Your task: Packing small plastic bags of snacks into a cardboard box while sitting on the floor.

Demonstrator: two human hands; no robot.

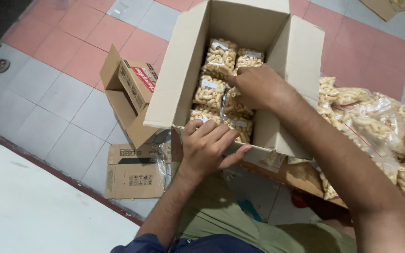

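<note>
Our left hand [207,147] grips the near edge of the open cardboard box [296,51], fingers curled over it. We reach our right hand [256,86] inside, fingers pinching a clear snack bag [219,56] among those packed there. More bags [376,126] are piled just right.

clear snack packets [221,89] in open carton [240,28] | loose packets [376,126] beside

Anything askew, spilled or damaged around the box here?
Nothing spilled or torn. The snack packets sit in rows inside the open cardboard box; the right hand presses on them and the left hand holds the near wall. Only clutter: flattened cartons on the floor.
</note>
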